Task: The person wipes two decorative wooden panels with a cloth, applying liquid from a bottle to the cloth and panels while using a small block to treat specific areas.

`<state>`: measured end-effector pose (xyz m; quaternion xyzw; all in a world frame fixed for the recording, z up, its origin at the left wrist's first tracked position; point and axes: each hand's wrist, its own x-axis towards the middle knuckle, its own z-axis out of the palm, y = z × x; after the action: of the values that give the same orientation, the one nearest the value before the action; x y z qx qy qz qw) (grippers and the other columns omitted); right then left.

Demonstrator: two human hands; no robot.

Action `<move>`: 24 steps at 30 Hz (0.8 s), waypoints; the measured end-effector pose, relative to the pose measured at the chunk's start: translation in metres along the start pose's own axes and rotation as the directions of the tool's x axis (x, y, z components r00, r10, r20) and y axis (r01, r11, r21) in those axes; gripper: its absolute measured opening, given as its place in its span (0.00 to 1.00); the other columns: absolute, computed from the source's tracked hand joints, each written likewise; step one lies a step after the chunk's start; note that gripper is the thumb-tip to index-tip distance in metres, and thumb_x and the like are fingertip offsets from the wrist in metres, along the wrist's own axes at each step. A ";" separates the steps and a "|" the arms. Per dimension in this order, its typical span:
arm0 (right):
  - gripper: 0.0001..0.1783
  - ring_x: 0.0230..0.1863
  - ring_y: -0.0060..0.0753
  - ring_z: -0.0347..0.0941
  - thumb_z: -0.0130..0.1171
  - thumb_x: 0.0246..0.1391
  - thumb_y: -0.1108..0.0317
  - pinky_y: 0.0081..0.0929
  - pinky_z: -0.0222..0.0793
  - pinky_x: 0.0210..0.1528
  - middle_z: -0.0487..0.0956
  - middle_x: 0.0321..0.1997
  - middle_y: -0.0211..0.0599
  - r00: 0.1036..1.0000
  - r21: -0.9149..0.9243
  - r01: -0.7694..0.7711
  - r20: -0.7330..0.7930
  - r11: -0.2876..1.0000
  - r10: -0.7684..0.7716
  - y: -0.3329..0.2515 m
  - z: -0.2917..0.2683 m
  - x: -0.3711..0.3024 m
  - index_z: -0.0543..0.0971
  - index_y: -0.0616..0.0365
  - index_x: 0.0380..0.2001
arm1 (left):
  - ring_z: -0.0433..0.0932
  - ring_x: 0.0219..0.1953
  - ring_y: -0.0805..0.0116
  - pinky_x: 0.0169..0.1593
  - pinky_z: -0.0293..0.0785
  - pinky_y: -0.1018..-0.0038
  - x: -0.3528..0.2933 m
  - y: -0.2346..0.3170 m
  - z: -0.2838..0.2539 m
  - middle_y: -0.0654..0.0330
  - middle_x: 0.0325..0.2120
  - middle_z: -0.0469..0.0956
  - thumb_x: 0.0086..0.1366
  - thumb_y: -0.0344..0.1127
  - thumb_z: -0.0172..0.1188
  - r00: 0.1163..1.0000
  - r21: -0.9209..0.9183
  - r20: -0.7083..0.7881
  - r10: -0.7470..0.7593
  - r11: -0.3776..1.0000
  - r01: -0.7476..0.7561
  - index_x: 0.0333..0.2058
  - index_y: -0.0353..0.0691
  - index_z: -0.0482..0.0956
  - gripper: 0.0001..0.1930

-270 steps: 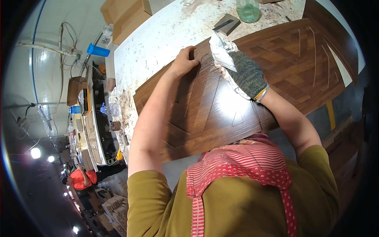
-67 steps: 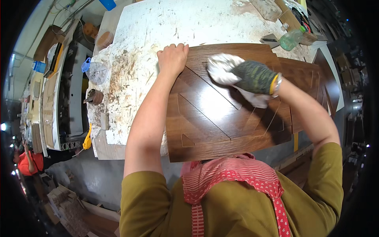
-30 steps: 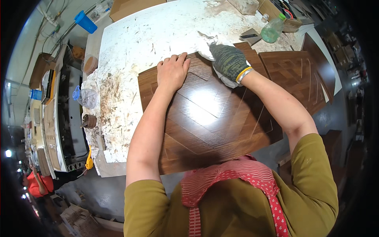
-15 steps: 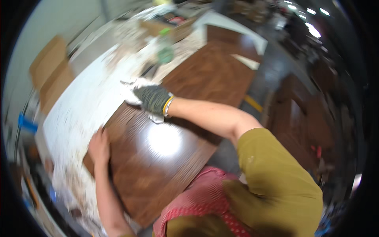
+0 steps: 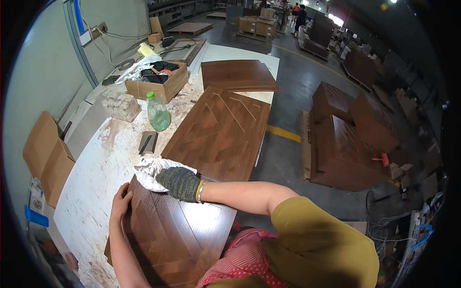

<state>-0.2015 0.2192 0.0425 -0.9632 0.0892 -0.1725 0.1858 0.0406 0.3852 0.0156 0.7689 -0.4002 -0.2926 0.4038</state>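
A dark brown wooden panel (image 5: 168,240) with a patterned face lies in front of me on the white worktable (image 5: 91,177). My left hand (image 5: 121,204) is bare and grips its left edge, fingers bent against the side. A dark grey knitted glove covers my right hand (image 5: 180,183), which is closed on a crumpled white cloth (image 5: 150,173) and presses it on the panel's far end. Light glares off the wood below that wrist. Just beyond the cloth lies a second brown panel (image 5: 218,129), with another brown panel (image 5: 235,74) farther back.
Left of the panels are a green-capped bottle (image 5: 159,115), a small block with a dark blade-like tool (image 5: 148,143), a pale block (image 5: 121,106) and a wooden box (image 5: 168,86) of tools. An open carton (image 5: 45,153) stands at left. Stacked brown panels (image 5: 345,149) stand on the floor at right.
My right hand and the cloth have shifted slightly down and left across the panel's far end. My left hand keeps its grip on the edge. The view has tilted up, showing more floor.
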 end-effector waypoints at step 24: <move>0.17 0.47 0.29 0.71 0.44 0.59 0.58 0.21 0.61 0.55 0.78 0.41 0.36 0.966 0.865 -0.115 0.212 0.489 -0.147 -0.099 0.047 0.048 0.74 0.60 0.42 | 0.73 0.34 0.45 0.40 0.68 0.58 -0.087 -0.020 -0.004 0.45 0.30 0.75 0.69 0.41 0.36 0.885 0.600 -0.444 0.140 0.780 0.178 0.34 0.36 0.75 0.19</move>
<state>-0.1293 0.3141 0.0545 -0.7508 -0.0444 -0.0691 0.6554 0.0071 0.4686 0.0114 0.9097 -0.3576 0.0456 0.2061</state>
